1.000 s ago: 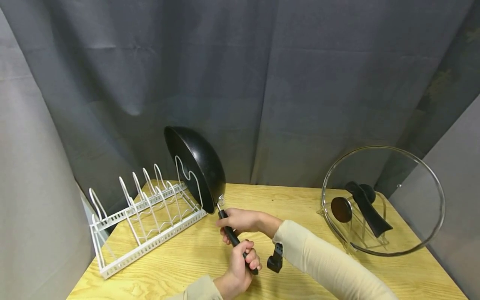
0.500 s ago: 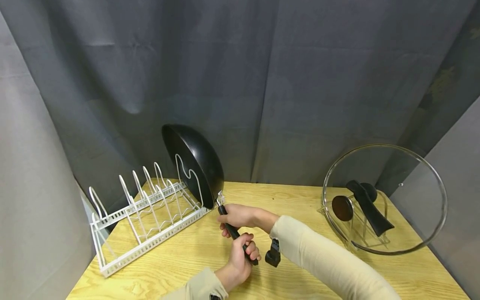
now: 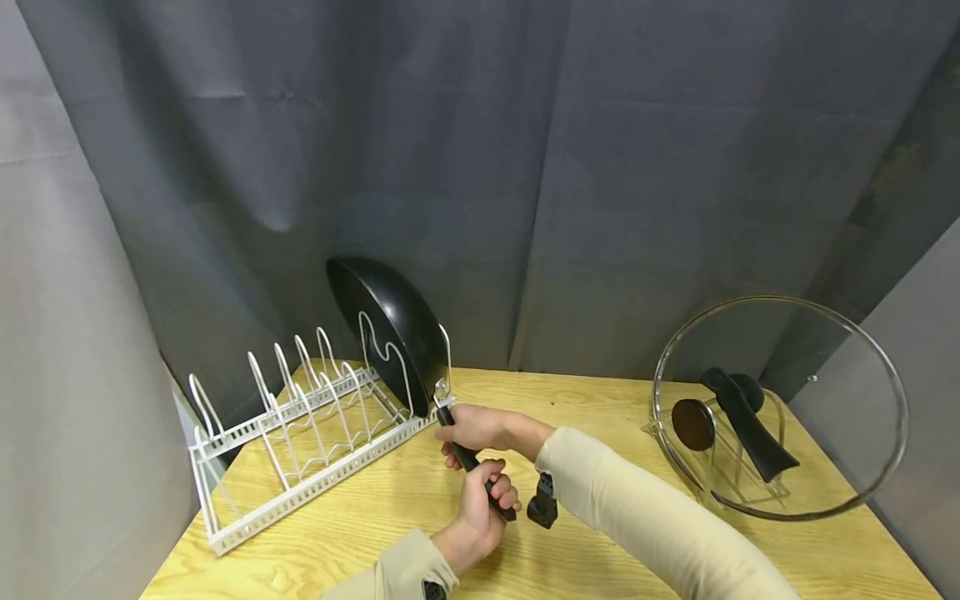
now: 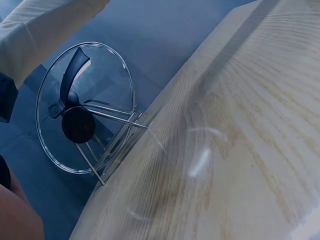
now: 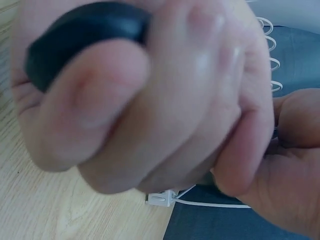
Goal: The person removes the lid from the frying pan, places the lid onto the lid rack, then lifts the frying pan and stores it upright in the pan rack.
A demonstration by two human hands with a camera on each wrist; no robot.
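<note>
A black wok (image 3: 405, 312) stands on its side in the right end of the white wire rack (image 3: 315, 483), between two wire dividers. Its handle (image 3: 466, 457) slants toward the front right. My left hand (image 3: 480, 504) grips the handle near its end, fingers wrapped round it. Farther up, close to the wok's metal joint, my right hand (image 3: 472, 429) holds the same handle. The right wrist view has my left hand (image 5: 170, 100) large in front, the handle's dark end (image 5: 85, 37) poking out of the fist, and part of my right hand (image 5: 290, 170) at the edge.
At the right a large glass lid (image 3: 896, 442) with a black handle (image 3: 750, 425) leans upright in a small wire stand (image 3: 738, 467). The rack's other slots run to the left. Grey curtain (image 3: 600, 208) closes off the back of the wooden table (image 3: 600, 400).
The handle's end and both hands have risen slightly. The wok has shifted a little left against the rack, and the rack's end wire loop now shows beside it.
</note>
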